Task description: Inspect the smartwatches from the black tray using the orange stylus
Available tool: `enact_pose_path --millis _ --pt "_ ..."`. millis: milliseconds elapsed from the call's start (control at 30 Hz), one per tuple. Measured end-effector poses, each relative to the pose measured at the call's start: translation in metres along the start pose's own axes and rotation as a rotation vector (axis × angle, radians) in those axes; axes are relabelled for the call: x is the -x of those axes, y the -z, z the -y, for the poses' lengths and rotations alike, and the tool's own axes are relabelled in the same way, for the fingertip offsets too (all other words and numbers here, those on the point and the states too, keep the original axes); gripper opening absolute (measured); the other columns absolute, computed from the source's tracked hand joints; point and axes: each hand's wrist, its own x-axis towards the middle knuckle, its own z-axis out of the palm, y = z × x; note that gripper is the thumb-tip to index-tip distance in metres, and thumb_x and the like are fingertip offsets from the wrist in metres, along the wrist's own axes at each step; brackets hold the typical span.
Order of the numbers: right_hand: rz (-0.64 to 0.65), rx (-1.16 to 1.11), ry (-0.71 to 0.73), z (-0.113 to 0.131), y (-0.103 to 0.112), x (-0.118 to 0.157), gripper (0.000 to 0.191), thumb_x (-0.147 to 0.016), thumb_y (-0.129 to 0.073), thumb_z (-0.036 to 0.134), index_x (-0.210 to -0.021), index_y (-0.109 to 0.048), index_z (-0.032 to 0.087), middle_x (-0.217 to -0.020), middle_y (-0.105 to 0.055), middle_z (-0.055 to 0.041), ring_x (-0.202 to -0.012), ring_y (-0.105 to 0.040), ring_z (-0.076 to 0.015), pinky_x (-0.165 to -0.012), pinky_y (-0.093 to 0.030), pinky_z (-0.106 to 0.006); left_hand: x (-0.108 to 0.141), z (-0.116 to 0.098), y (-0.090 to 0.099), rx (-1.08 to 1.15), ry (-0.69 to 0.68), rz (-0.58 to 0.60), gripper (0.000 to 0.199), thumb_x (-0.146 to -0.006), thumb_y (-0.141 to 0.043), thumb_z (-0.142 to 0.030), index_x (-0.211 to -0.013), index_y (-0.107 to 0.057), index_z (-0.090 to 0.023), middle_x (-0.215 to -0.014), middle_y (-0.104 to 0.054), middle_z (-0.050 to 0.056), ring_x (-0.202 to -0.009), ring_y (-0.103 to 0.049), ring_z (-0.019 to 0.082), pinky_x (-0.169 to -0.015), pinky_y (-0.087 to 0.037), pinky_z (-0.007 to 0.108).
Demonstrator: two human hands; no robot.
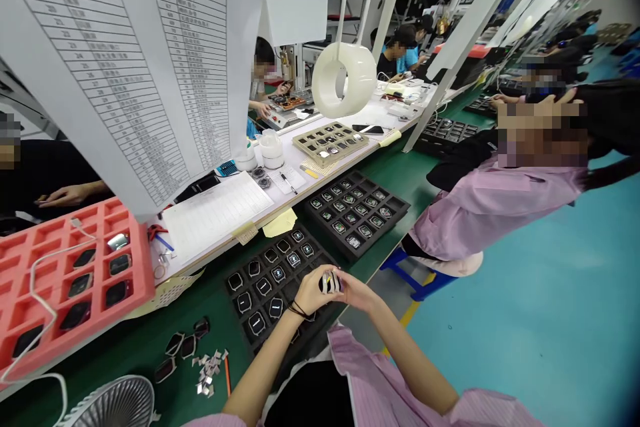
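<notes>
Both forearms reach forward and meet over the black tray, with the left hand (314,291) and right hand (351,291) closed around a small watch (331,282). Fingers partly hide it as they grip it from each side, just above the tray (300,260) of watches. A second black tray (395,203) sits beyond, and a red foam tray (143,260) lies to the left. To the right, a co-worker (490,207) in a pink smock leans forward on a blue stool (415,273).
</notes>
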Motion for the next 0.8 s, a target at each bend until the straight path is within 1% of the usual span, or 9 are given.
enact_pose_path --millis 100,267,467,567,633,667,733,767,800 --pt "0.092 -0.053 -0.072 0.007 -0.011 0.001 0.026 -0.065 -0.077 0.037 -0.08 -0.069 0.017 -0.071 -0.069 -0.0037 -0.059 -0.064 -0.018 -0.053 -0.055 -0.03 0.01 -0.002 0.006 0.032 -0.012 -0.039 0.055 -0.068 -0.077 -0.037 -0.117 -0.057 -0.022 -0.119 -0.065 0.006 -0.109 -0.06 0.024 -0.099 -0.045 0.035" --pt "0.165 -0.087 -0.16 0.007 -0.026 -0.003 0.029 -0.052 -0.084 0.022 -0.075 -0.067 0.014 -0.063 -0.065 0.0001 -0.053 -0.059 -0.0125 -0.044 -0.047 -0.02 0.025 0.007 0.01 0.066 -0.019 -0.093 0.056 -0.065 -0.08 -0.035 -0.115 -0.059 -0.019 -0.116 -0.066 0.007 -0.108 -0.06 0.025 -0.098 -0.044 0.037" --pt "0.19 -0.082 -0.236 -0.002 -0.048 0.007 0.028 -0.049 -0.085 0.021 -0.069 -0.067 0.015 -0.064 -0.068 0.0003 -0.061 -0.065 -0.013 -0.05 -0.05 -0.016 0.051 0.02 0.008 0.099 -0.001 -0.137 0.058 -0.062 -0.083 -0.035 -0.113 -0.061 -0.018 -0.111 -0.068 0.007 -0.101 -0.064 0.022 -0.092 -0.048 0.031" --pt "0.207 -0.046 -0.286 -0.013 -0.045 0.019 0.026 -0.05 -0.085 0.024 -0.067 -0.068 0.016 -0.061 -0.068 -0.0006 -0.057 -0.066 -0.0141 -0.045 -0.05 -0.017 0.069 0.03 0.001 0.156 0.014 -0.122 0.061 -0.057 -0.085 -0.038 -0.111 -0.063 -0.019 -0.109 -0.068 0.007 -0.099 -0.064 0.022 -0.09 -0.048 0.029" --pt "0.173 -0.036 -0.354 -0.026 -0.033 0.024 0.028 -0.052 -0.084 0.028 -0.074 -0.07 0.017 -0.071 -0.073 -0.0052 -0.068 -0.071 -0.0201 -0.058 -0.058 -0.025 0.081 0.041 -0.007 0.254 0.114 -0.169 0.062 -0.053 -0.086 -0.039 -0.108 -0.064 -0.019 -0.102 -0.068 0.006 -0.094 -0.062 0.022 -0.089 -0.047 0.031" --pt "0.109 -0.059 -0.353 -0.033 -0.025 0.024 0.031 -0.052 -0.083 0.031 -0.078 -0.071 0.017 -0.075 -0.074 -0.0073 -0.074 -0.072 -0.0226 -0.067 -0.06 -0.03 0.087 0.048 -0.013 0.333 0.219 -0.222 0.064 -0.05 -0.088 -0.04 -0.106 -0.065 -0.019 -0.095 -0.067 0.004 -0.09 -0.061 0.021 -0.088 -0.046 0.032" --pt "-0.004 -0.059 -0.374 -0.049 -0.008 0.021 0.037 -0.051 -0.081 0.036 -0.082 -0.073 0.018 -0.08 -0.075 -0.0109 -0.081 -0.073 -0.0267 -0.076 -0.06 -0.034 0.095 0.063 -0.027 0.611 0.53 -0.331 0.067 -0.044 -0.088 -0.039 -0.104 -0.063 -0.02 -0.078 -0.06 -0.002 -0.076 -0.056 0.017 -0.079 -0.048 0.031" --pt "-0.04 -0.041 -0.397 -0.056 0.0 0.018 0.038 -0.048 -0.08 0.038 -0.08 -0.073 0.019 -0.083 -0.075 -0.013 -0.084 -0.073 -0.0293 -0.077 -0.06 -0.036 0.098 0.071 -0.034 0.804 0.704 -0.371 0.067 -0.046 -0.086 -0.04 -0.105 -0.06 -0.022 -0.072 -0.055 -0.005 -0.067 -0.052 0.014 -0.073 -0.048 0.031" --pt "-0.056 -0.017 -0.421 -0.062 0.006 0.014 0.038 -0.044 -0.081 0.038 -0.076 -0.073 0.019 -0.083 -0.075 -0.0149 -0.087 -0.072 -0.0326 -0.079 -0.06 -0.037 0.1 0.078 -0.041 0.885 0.787 -0.38 0.06 -0.056 -0.079 -0.047 -0.106 -0.058 -0.021 -0.067 -0.05 -0.006 -0.059 -0.048 0.013 -0.065 -0.048 0.032"
